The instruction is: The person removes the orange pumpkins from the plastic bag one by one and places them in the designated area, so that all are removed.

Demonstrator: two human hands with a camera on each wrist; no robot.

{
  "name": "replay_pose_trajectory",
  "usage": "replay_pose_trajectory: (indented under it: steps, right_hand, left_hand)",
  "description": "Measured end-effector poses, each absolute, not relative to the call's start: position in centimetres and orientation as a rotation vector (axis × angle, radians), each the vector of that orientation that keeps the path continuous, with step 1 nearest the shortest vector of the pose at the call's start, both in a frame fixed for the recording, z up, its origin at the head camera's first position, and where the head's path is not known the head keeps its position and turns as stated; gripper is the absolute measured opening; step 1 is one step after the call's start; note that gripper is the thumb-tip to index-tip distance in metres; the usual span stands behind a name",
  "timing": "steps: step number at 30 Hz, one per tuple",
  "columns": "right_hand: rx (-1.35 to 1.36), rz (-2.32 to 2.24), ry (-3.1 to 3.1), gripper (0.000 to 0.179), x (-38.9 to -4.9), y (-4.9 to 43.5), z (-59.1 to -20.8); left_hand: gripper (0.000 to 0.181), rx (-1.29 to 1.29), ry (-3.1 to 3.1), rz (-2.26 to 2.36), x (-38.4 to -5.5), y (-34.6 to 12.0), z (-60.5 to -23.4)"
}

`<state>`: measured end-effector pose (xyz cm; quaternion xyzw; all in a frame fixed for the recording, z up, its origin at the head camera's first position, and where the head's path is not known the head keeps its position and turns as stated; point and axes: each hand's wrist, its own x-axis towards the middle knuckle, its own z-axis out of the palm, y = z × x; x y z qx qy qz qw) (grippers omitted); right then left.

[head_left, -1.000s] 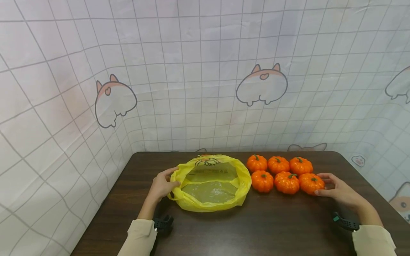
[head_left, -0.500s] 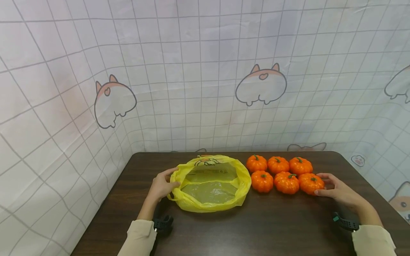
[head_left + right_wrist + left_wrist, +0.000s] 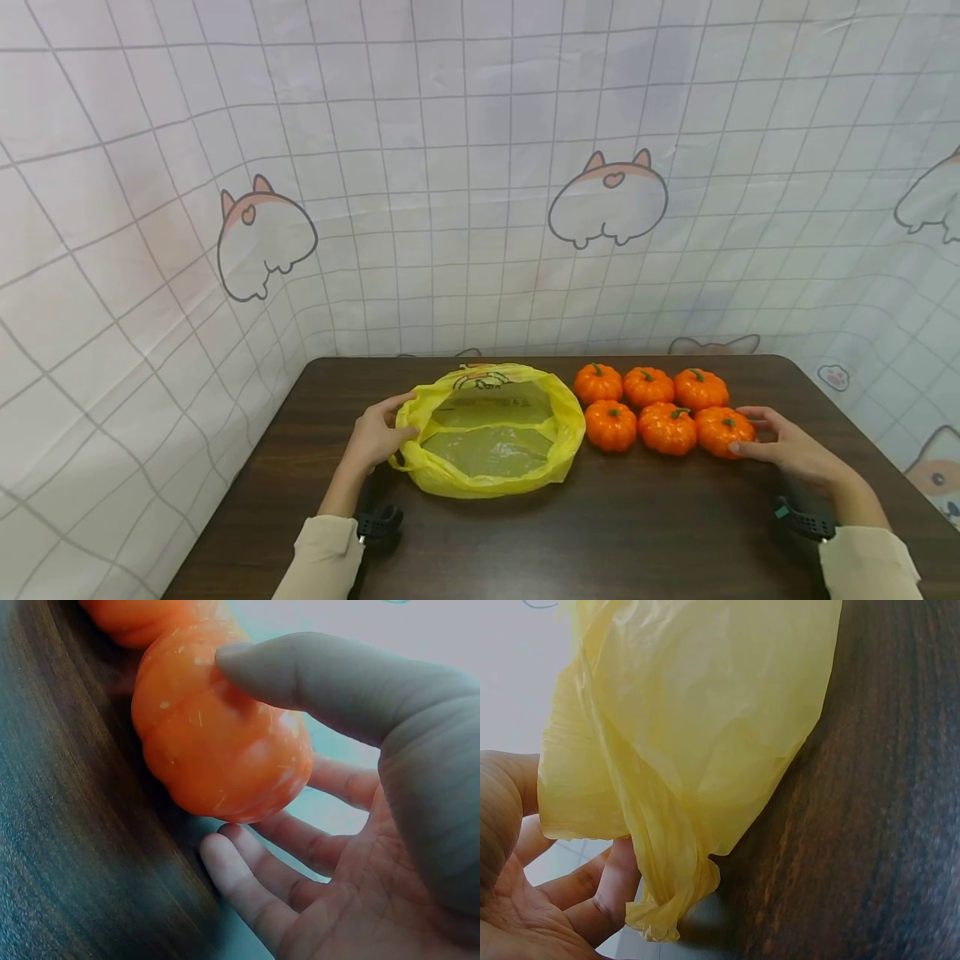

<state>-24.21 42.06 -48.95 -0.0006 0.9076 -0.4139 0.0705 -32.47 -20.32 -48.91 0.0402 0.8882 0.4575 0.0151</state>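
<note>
A yellow plastic bag (image 3: 495, 482) stands with its mouth spread wide, a dark print on its back wall. My left hand (image 3: 377, 435) pinches its left rim, thumb inside and fingers outside. In the left wrist view, a twisted bag handle (image 3: 660, 877) hangs beside those fingers. Small orange pumpkins sit in two rows of three right of the bag. My right hand (image 3: 787, 450) holds the rightmost front pumpkin (image 3: 724, 431) from its right side. Close up in the right wrist view, the thumb (image 3: 300, 671) presses this pumpkin's speckled skin while the fingers reach behind and under it.
The front-row pumpkin (image 3: 611, 426) nearest the bag sits right by its edge. A dark wooden table (image 3: 585, 542) bears everything. Behind and beside it hangs a white gridded curtain (image 3: 450, 208) with animal drawings. A black band (image 3: 378, 523) circles each wrist.
Both hands keep their hold on bag and pumpkin. The whole head view has shifted very slightly to the left.
</note>
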Motion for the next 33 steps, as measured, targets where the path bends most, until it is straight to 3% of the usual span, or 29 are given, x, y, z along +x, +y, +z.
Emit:
replay_pose_trajectory:
  steps: [33]
  right_hand:
    - [-0.059,-1.164,2.818,0.078,-23.7,40.4,-45.5]
  left_hand:
    - [0.058,0.098,2.746,1.485,-32.2,-21.2,-48.2]
